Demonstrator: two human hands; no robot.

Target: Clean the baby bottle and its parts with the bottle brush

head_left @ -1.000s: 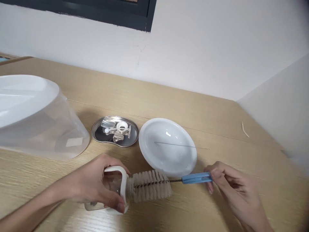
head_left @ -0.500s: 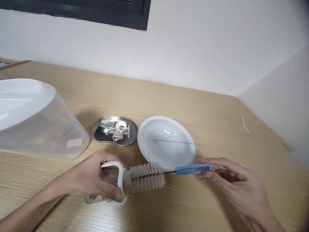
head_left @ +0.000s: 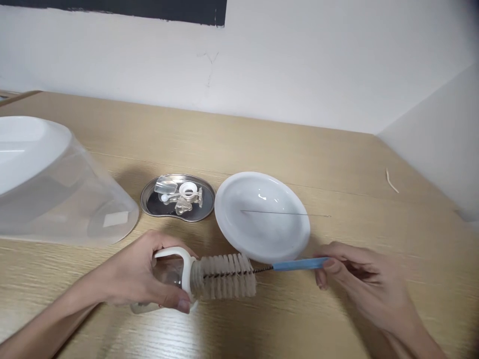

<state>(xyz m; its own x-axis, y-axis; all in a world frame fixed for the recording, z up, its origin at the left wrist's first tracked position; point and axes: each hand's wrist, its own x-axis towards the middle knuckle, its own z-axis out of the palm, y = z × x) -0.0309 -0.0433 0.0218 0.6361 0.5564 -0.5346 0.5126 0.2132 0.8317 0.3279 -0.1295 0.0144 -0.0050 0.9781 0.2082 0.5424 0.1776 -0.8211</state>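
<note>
My left hand (head_left: 149, 274) is wrapped round a clear baby bottle (head_left: 168, 271) with white handles, lying sideways with its mouth to the right. My right hand (head_left: 359, 279) pinches the end of the blue handle of a bottle brush (head_left: 230, 275). The brush's white bristles stand mostly outside the bottle, with their tip at the mouth; how far the tip reaches in I cannot tell. Just behind the brush is a white bowl (head_left: 262, 234), with a thin wire (head_left: 284, 213) lying across it and past its right rim.
A kidney-shaped steel tray (head_left: 149, 212) left of the bowl holds several small clear and white plastic parts. At far left lies a large translucent container (head_left: 101, 199) with a white end. A short pale strip (head_left: 391, 180) lies at right. A wall (head_left: 292, 65) rises behind the table.
The brush handle has turned about its axis, its loop now edge-on, and my right thumb has shifted onto its end. The bottle stays in my left hand. The view has shifted slightly.
</note>
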